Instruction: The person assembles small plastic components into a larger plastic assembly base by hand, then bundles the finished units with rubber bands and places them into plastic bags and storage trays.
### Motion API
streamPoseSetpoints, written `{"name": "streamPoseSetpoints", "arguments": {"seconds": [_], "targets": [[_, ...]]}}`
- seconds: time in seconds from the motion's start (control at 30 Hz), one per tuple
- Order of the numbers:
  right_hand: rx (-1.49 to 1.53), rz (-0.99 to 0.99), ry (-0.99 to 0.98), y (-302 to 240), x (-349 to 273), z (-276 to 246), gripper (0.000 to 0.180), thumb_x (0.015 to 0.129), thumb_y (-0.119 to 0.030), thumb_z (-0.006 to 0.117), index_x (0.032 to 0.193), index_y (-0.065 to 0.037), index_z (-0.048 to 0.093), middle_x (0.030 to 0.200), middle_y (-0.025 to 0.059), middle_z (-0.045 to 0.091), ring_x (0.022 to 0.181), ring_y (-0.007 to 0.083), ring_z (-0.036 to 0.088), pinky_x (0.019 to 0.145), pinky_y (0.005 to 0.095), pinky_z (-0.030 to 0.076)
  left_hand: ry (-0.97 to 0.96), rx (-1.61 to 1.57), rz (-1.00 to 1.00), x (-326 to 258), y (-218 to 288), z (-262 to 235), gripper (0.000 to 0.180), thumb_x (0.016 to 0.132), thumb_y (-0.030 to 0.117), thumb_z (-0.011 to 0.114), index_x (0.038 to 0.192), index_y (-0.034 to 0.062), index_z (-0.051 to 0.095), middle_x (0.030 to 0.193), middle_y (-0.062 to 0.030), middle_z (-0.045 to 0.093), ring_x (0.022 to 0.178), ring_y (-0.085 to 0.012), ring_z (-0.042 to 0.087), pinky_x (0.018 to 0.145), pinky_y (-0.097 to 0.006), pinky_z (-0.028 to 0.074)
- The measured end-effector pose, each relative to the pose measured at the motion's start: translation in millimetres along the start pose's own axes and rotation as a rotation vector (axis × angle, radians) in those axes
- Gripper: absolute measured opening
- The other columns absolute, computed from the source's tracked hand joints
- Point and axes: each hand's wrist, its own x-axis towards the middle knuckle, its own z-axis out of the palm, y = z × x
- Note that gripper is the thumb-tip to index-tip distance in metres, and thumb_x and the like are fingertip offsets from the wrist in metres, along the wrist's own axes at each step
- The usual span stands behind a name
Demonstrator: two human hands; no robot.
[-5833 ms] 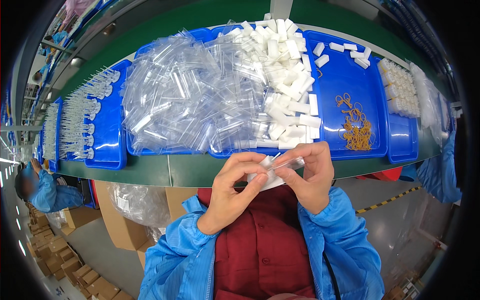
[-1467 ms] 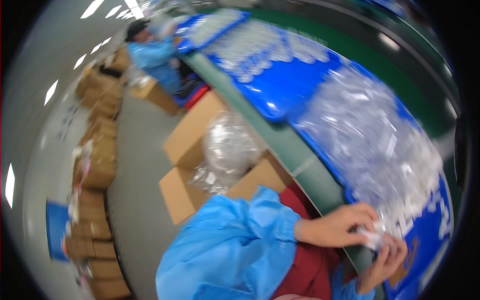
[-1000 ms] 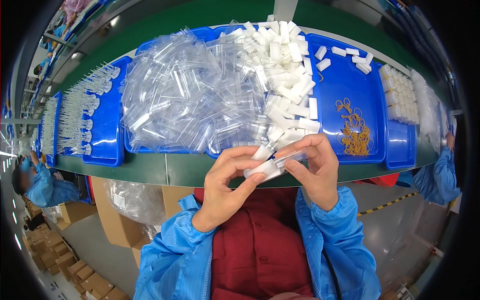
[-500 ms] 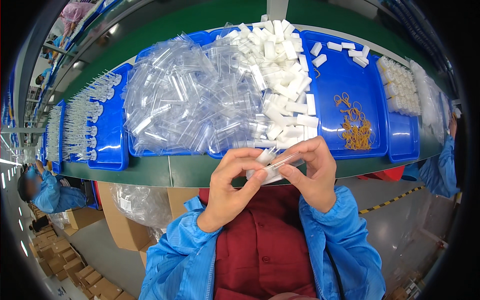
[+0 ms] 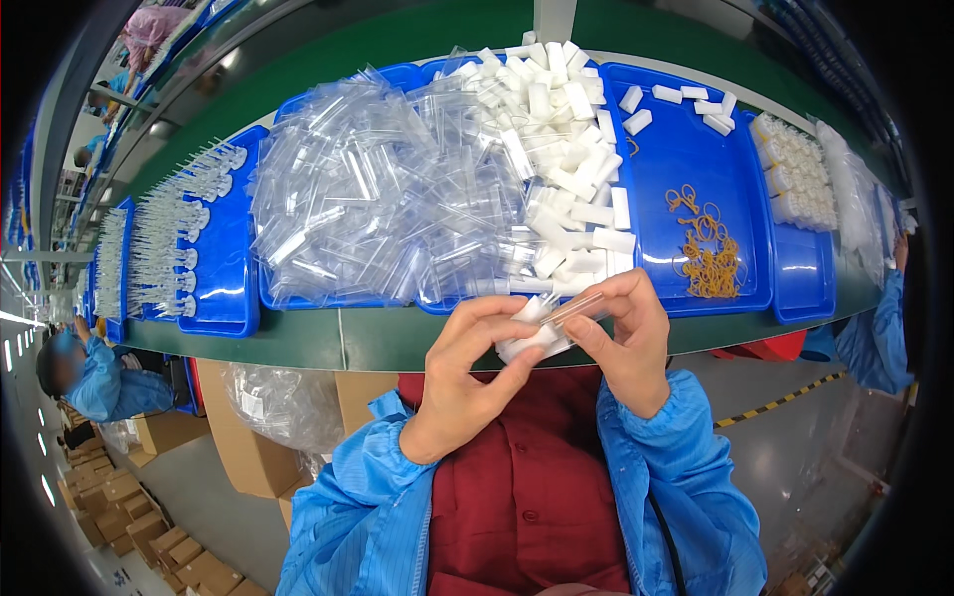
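Observation:
My left hand (image 5: 467, 382) pinches white rectangular blocks (image 5: 530, 344) between thumb and fingers, just in front of the bench edge. My right hand (image 5: 636, 348) is closed on a clear plastic sleeve (image 5: 578, 311), its near end touching the blocks. Fingers hide part of both, so I cannot tell whether a block sits inside the sleeve. Beyond my hands, a heap of clear plastic sleeves (image 5: 348, 189) fills a blue tray, and many loose white blocks (image 5: 571, 184) are piled along its right side.
To the right, a blue tray (image 5: 651, 248) holds yellow-brown rubber bands (image 5: 711, 258) and several white blocks. Clear-stemmed white parts (image 5: 164, 243) stand in rows in blue trays at left. Bundled white parts (image 5: 792, 169) lie far right. Co-workers in blue sit at both sides; cardboard boxes (image 5: 243, 427) stand below.
My left thumb has shifted on the white blocks, exposing more of them. The right thumb and the clear sleeve have tilted slightly; both hands stay in nearly the same place.

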Motion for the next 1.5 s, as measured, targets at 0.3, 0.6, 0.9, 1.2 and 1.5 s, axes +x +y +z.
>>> {"name": "streamPoseSetpoints", "arguments": {"seconds": [0.3,0.6,0.9,1.2,1.5], "targets": [[0.087,0.109,-0.009,-9.7,2.2,2.9,0.034,0.087,-0.009,0.077,0.105,-0.001,0.049,0.095,0.0127,0.069,0.09,0.0139,0.067,0.081,0.0268,0.051,0.089,0.259,0.235,-0.6,0.5,3.7,0.029,0.074,0.003,0.082,0.101,0.0028,0.072,0.118,-0.0134,0.065,0.091,-0.0266,0.07,0.076,-0.034,0.058],[0.016,-0.065,-0.14,-0.7,3.1,0.5,0.035,0.086,-0.009,0.078,0.105,-0.001,0.049,0.102,0.0127,0.067,0.097,0.0156,0.066,0.086,0.0292,0.052,0.116,0.221,0.182,2.5,5.8,-2.8,0.024,0.073,0.001,0.08,0.095,0.0024,0.071,0.114,-0.0136,0.067,0.09,-0.0271,0.07,0.075,-0.033,0.058],[0.077,0.093,-0.175,-2.4,9.3,-5.7,0.034,0.087,-0.009,0.077,0.106,-0.001,0.051,0.108,0.0148,0.065,0.099,0.0165,0.065,0.091,0.0302,0.05,0.027,0.301,0.246,-3.0,0.5,-3.3,0.029,0.075,-0.004,0.081,0.102,-0.0011,0.072,0.123,-0.0188,0.061,0.103,-0.0274,0.068,0.082,-0.033,0.06],[0.132,0.152,-0.211,-11.0,10.3,-10.8,0.03,0.089,-0.008,0.074,0.107,-0.002,0.052,0.112,0.015,0.064,0.106,0.0182,0.063,0.093,0.0308,0.049,-0.034,0.234,0.232,0.7,7.2,-5.3,0.038,0.077,-0.002,0.08,0.114,-0.0015,0.07,0.128,-0.0201,0.058,0.113,-0.0303,0.064,0.092,-0.036,0.057],[0.044,0.041,-0.305,-14.2,9.5,-24.5,0.03,0.089,-0.009,0.074,0.111,-0.004,0.053,0.129,0.0193,0.056,0.111,0.0204,0.063,0.096,0.0323,0.048,-0.084,-0.169,0.1,-3.6,-2.8,-15.3,0.034,0.081,-0.004,0.076,0.114,0.0042,0.073,0.134,-0.0178,0.054,0.119,-0.0302,0.062,0.098,-0.036,0.053]]}}
